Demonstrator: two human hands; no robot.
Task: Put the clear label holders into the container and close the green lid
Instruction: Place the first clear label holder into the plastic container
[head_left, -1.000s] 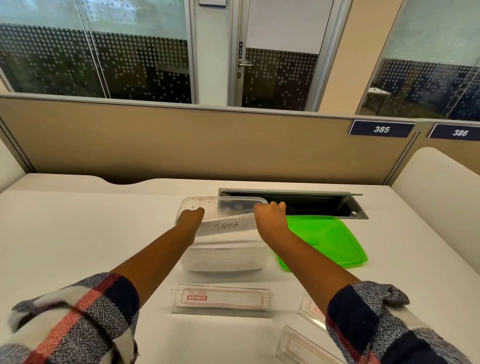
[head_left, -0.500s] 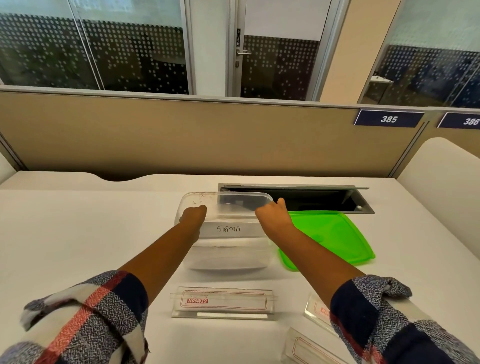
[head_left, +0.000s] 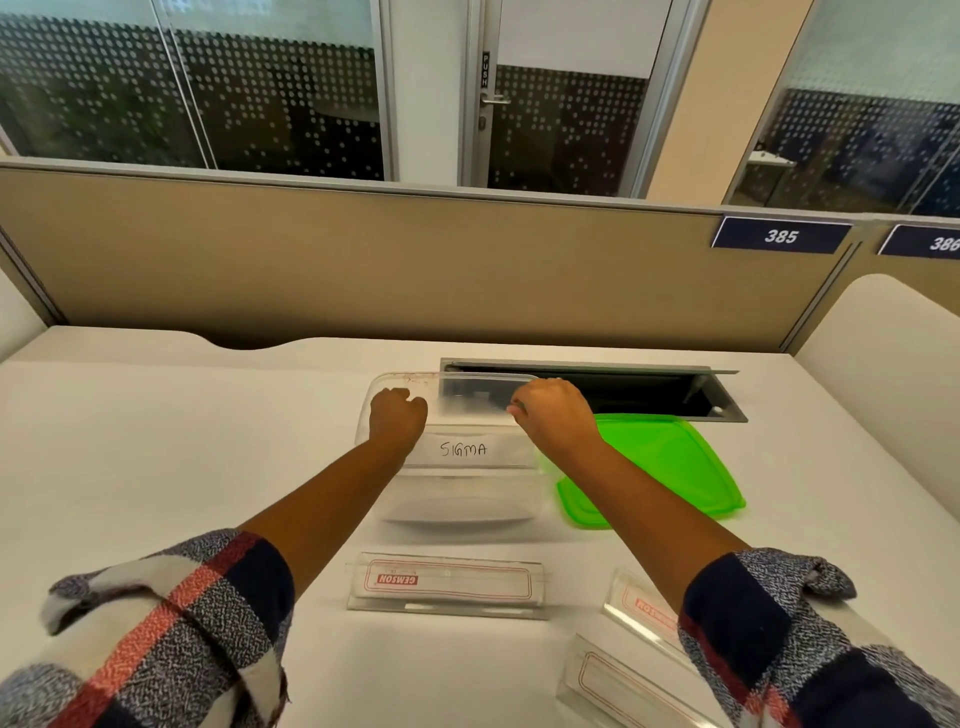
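A clear container (head_left: 457, 499) marked SIGMA stands open at the middle of the white desk. My left hand (head_left: 397, 415) and my right hand (head_left: 556, 415) are both curled over its opening. Between them they seem to hold the ends of a clear label holder (head_left: 470, 402), which is hard to make out against the clear walls. The green lid (head_left: 670, 467) lies flat on the desk, right of the container and touching it. Three more clear label holders lie nearer me: one in front of the container (head_left: 447, 584), two at the lower right (head_left: 641, 605) (head_left: 613, 686), partly hidden by my right sleeve.
An open metal cable tray (head_left: 639, 389) is sunk into the desk just behind the container and lid. A tan partition (head_left: 415, 260) closes the far edge, and a white side panel (head_left: 883, 364) stands at the right.
Both hands stay at the container's opening. My right hand's fingers have curled in from the far rim. The view has shifted slightly.
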